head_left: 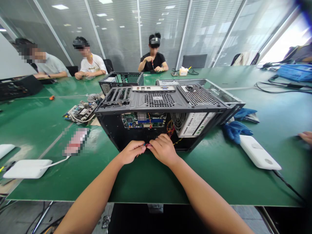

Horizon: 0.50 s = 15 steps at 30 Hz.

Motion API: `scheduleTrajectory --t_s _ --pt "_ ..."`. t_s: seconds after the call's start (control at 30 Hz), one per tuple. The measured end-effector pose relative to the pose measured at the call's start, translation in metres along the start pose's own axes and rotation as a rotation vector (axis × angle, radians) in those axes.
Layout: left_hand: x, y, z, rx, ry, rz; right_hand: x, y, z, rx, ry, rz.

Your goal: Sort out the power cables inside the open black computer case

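Note:
A black computer case point(114, 126) lies in front of me with its side open towards me and its rear panel facing up. Inside it show a green motherboard point(131, 121) and a power supply point(195, 125) with a white label. Thin coloured cables point(147, 145) run out of the case, and both hands pinch them just in front of its near edge. My left hand point(133, 151) grips the cables from the left. Close beside it, my right hand point(163, 150) has its fingers closed around the same bundle. The cable ends are hidden by my fingers.
Loose circuit boards point(84, 110) lie left of the case, near a phone point(76, 142) and a white power bank point(28, 169). On the right are blue gloves point(234, 130) and a white power strip point(259, 152). Another open case point(122, 78) stands behind. Several people sit around the table.

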<state>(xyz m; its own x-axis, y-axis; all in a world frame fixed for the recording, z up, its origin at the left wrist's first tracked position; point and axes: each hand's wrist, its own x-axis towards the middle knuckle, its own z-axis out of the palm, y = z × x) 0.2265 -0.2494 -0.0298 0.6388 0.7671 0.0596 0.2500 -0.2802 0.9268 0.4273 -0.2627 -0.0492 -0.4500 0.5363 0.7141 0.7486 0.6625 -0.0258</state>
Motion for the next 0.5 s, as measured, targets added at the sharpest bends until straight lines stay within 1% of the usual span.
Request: scheduleTrajectory --t_s 0.07,0.2,0.43,0.5 --pt "-0.0003 -0.0013 -0.0006 0.021 0.002 0.009 0.0000 0.0006 0.0001 -0.020 0.004 -0.014" --pt "-0.0003 -0.0042 -0.0015 0.075 0.003 0.028 -0.0018 0.0018 0.0007 -0.055 -0.046 -0.004" --pt "0.0009 -0.0043 -0.0029 0.126 0.010 0.028 -0.0009 0.0004 -0.0048 0.002 -0.119 0.019" --pt "0.0015 -0.0035 -0.0028 0.195 0.023 0.056 0.0002 -0.0003 -0.0055 -0.007 -0.124 0.027"
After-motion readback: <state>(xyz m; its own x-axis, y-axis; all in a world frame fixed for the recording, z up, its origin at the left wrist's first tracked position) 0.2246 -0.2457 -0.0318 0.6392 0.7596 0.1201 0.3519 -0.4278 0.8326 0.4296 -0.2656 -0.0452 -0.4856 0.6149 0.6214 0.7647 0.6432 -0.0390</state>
